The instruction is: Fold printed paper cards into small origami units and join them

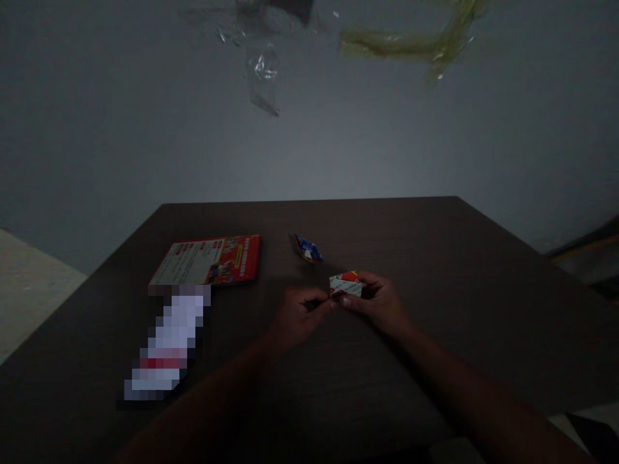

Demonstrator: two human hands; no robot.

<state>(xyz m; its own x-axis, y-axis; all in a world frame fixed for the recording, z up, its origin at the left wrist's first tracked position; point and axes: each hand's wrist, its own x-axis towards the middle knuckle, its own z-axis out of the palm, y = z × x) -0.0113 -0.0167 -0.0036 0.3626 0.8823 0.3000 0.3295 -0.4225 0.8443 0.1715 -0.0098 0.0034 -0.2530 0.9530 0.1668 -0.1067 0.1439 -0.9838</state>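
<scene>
Between my hands, above the table, is a small folded piece of printed paper (345,286), whitish with a red and yellow patch at its top. My right hand (384,303) grips it from the right, with the thumb on the near face and fingers behind. At its lower left corner, my left hand (302,314) pinches with thumb and forefinger. Just beyond lies a small blue folded piece (308,250) with red and white print, tilted on the tabletop. Dim light hides the finer print.
A red and white printed booklet or flat box (207,261) lies on the left of the dark wooden table (387,222). Nearer me, a pixelated pale oblong thing (167,341) overlaps its front edge. Behind stands a grey wall (309,148) with tape on it.
</scene>
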